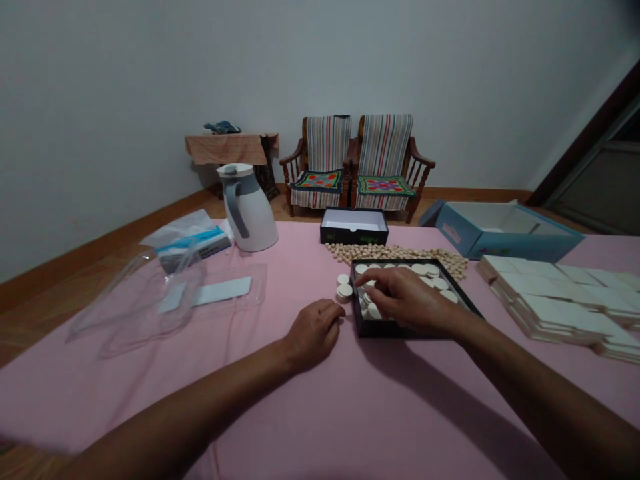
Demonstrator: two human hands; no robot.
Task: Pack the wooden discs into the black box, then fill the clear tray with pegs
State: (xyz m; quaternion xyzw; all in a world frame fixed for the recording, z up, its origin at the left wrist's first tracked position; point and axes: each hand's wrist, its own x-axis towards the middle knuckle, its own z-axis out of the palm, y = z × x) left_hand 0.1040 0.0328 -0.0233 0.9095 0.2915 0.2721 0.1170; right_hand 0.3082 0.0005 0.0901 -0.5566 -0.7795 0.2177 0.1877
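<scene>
- Right hand (400, 297), right of centre: index finger outstretched over flat round white discs (439, 283) in a shallow black tray (380, 328) — grip unclear.
- Left hand (314, 333), centre: on the pink tablecloth (310, 427), fingers bent — cannot tell if gripping.
- Stacked white discs (345, 291), mid-frame: just left of the tray.

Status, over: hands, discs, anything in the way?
Right hand over black tray of white discs, grip unclear. Left hand resting on pink cloth. Disc stacks just beyond left hand, possibly in the way.

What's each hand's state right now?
Left hand: loosely curled on pink cloth; nothing visibly held.
Right hand: open over white round discs in black rectangular box; any hold unclear.
</scene>
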